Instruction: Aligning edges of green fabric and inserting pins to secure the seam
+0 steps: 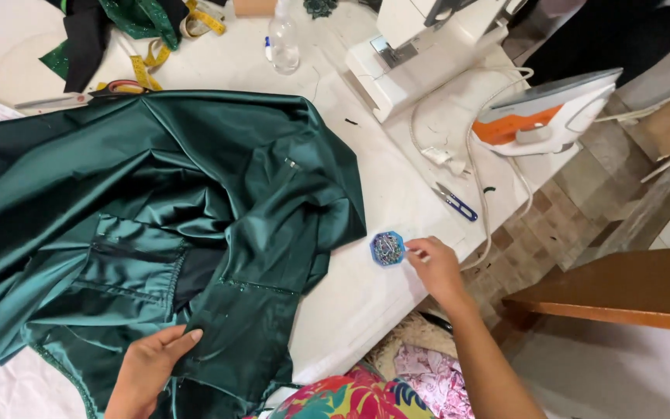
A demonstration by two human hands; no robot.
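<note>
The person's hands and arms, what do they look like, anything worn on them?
Both are bare: the left hand and the right hand show no gloves, and I can make out no rings, watch or bracelet. The right forearm is uncovered with no sleeve in view. Fingernails look short and unpainted.

Both forearms are bare; no sleeve reaches the wrist of the left hand (151,365) or the right hand (436,268). No rings or watch show. At the lower edge, a bright floral-print garment (350,397), probably covering the lap, is visible.
</note>
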